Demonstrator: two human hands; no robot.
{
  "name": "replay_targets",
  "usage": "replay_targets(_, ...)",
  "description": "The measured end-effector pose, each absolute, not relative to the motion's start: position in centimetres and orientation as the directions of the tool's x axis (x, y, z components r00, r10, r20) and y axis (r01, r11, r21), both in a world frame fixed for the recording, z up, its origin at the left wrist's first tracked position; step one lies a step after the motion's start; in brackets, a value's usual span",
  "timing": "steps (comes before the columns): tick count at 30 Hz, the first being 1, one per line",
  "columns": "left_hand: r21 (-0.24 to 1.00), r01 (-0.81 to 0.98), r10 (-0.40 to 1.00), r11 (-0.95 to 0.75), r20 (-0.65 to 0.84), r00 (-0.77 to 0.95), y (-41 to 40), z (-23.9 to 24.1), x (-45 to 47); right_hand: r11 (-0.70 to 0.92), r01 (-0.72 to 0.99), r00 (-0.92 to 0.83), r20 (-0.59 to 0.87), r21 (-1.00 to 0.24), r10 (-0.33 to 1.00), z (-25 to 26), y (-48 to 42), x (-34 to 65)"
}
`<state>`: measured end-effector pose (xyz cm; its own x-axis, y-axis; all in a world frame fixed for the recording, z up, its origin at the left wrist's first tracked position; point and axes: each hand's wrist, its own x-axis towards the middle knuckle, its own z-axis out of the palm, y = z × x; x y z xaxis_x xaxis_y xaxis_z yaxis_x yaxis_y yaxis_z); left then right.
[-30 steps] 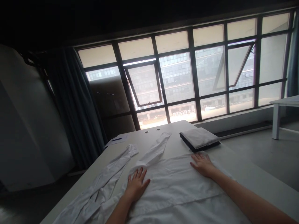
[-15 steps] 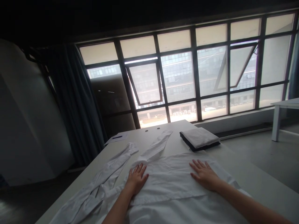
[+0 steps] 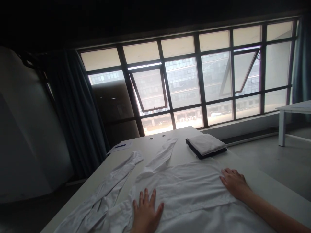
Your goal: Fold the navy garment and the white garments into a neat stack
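A white long-sleeved shirt [image 3: 191, 181] lies spread and lightly creased across the table. One sleeve [image 3: 161, 158] stretches toward the far end, beyond my hands. My left hand [image 3: 147, 208] rests flat on the cloth near the bottom of the view, its fingers spread. Over at the shirt's right side, my right hand [image 3: 234, 183] lies palm down with the fingers extended and slightly bent. Neither hand grips the fabric. More crumpled white cloth [image 3: 104, 191] runs along the left; whether it is part of the same shirt I cannot tell.
A folded stack of white and dark cloth [image 3: 206, 144] sits at the table's right edge. Paper with a pen [image 3: 120, 146] lies at the far left of the white table [image 3: 184, 132]. Another white table [image 3: 282, 127] stands at right, near tilted-open windows [image 3: 149, 89].
My left hand has slid toward me across the shirt, its fingers spreading wider. My right hand has moved right, out to the shirt's side. The view has shifted slightly.
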<state>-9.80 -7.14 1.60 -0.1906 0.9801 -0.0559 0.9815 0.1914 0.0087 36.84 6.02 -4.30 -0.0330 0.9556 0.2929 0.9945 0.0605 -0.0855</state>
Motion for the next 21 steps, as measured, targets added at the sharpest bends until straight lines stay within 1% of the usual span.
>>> replay_targets(6, 0.028, 0.986, 0.982, 0.164, -0.101, -0.161, -7.8, 1.7, -11.1, 0.251, 0.952, -0.159, 0.415, -0.176, 0.896, -5.1, 6.3, 37.4)
replay_targets(9, 0.027, 0.987, 0.984, 0.159, -0.091, -0.156, -7.6, 1.9, -12.2, 0.314, 0.919, -0.188, 0.437, -0.237, 0.879, -5.2, 6.7, 36.8)
replay_targets(11, 0.027, 0.988, 0.985, 0.155, -0.076, -0.153, -7.1, 1.9, -13.0, 0.334, 0.907, -0.194, 0.448, -0.256, 0.873, -4.8, 7.4, 35.9)
replay_targets(14, 0.021, 0.987, 0.986, 0.158, -0.054, -0.157, -5.7, 1.9, -14.4, 0.324, 0.922, -0.187, 0.486, -0.214, 0.854, -3.6, 8.8, 33.8)
replay_targets(18, 0.023, 0.987, 0.987, 0.157, -0.032, -0.156, -3.3, 2.2, -15.9, 0.268, 0.961, -0.187, 0.547, -0.072, 0.816, -1.8, 10.6, 31.2)
replay_targets(21, 0.035, 0.987, 0.988, 0.154, -0.024, -0.153, -1.9, 2.3, -16.6, 0.231, 0.972, -0.168, 0.57, -0.04, 0.805, -0.7, 11.3, 29.9)
